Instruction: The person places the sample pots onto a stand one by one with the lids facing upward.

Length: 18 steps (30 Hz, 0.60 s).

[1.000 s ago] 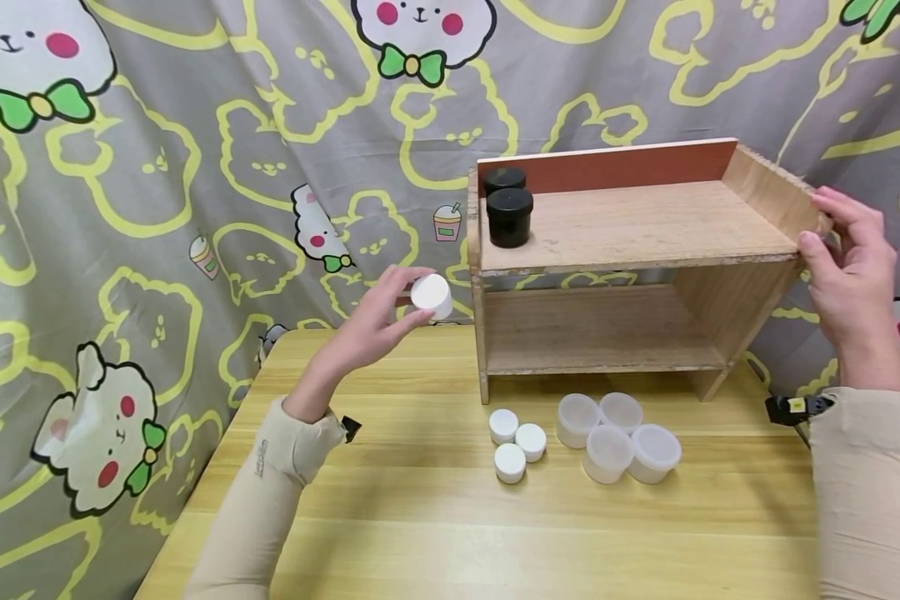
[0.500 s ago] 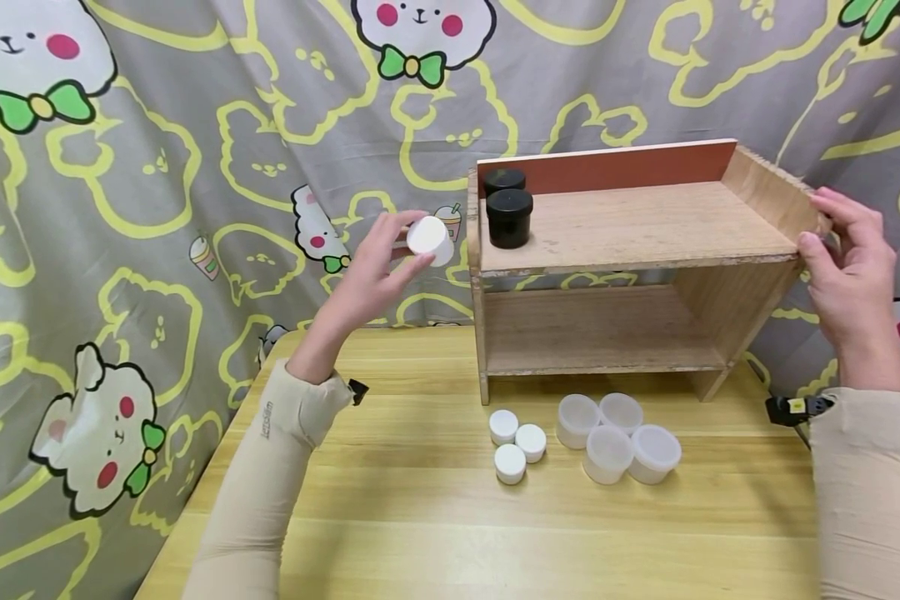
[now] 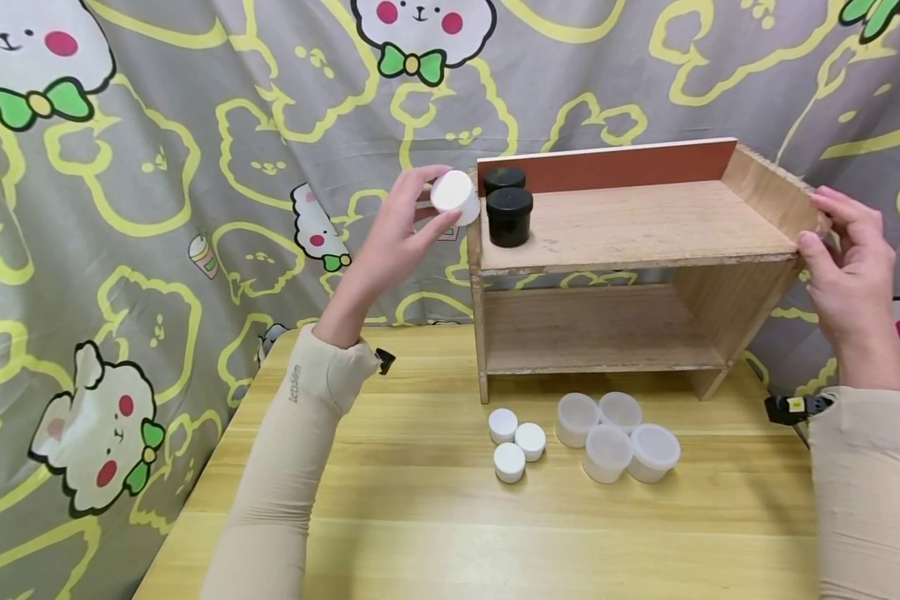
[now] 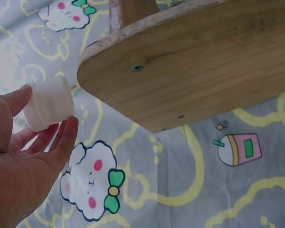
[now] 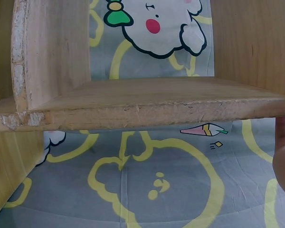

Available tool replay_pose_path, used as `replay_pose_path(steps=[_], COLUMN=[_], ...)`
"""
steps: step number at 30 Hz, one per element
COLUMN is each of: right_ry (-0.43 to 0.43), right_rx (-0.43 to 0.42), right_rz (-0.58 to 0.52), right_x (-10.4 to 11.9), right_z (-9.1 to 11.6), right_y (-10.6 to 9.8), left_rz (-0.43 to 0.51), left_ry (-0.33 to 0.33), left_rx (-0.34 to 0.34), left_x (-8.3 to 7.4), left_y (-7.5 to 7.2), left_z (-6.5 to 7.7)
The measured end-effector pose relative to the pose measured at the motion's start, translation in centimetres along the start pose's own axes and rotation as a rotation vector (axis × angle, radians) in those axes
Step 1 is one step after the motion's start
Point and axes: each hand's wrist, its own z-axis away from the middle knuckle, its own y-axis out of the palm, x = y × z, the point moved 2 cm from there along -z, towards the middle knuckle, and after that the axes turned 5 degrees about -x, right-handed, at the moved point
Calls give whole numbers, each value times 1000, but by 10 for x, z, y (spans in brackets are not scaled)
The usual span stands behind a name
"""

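Between thumb and fingers, my left hand (image 3: 397, 237) holds a small white jar (image 3: 456, 197) up in the air. In the head view the jar overlaps the upper left end of a two-tier wooden shelf (image 3: 645, 225). The left wrist view has the white jar (image 4: 52, 102) pinched beside the rounded corner of the shelf's side panel (image 4: 190, 66). My right hand (image 3: 853, 271) grips the front edge of the right side panel, thumb inside and fingers outside. Two black lidded jars (image 3: 509, 218) stand one behind the other at the left end of the top tier.
Three small white-lidded jars (image 3: 509, 462) are clustered on the wooden table (image 3: 420, 533) in front of the shelf. Right of them, several larger translucent lidded tubs (image 3: 607, 454) stand close together. A grey patterned curtain (image 3: 270, 208) hangs behind and at the left.
My left hand has lifted the white jar from just above table height to the shelf's top level, then shifted right toward it. My right hand has stayed on the shelf.
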Motion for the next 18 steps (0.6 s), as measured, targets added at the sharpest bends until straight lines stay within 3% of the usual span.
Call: replay_pose_path(steps=[12,18], right_ry=[5,9], right_rx=[4,8], right_rz=[10,15], right_x=[-2,-3], right_z=[0,0], right_y=[0,0], left_rz=[50,82], left_ry=[43,45], left_rx=[-47,-14], left_x=[-12,-17], left_y=[34,56], left_z=[-46,-66])
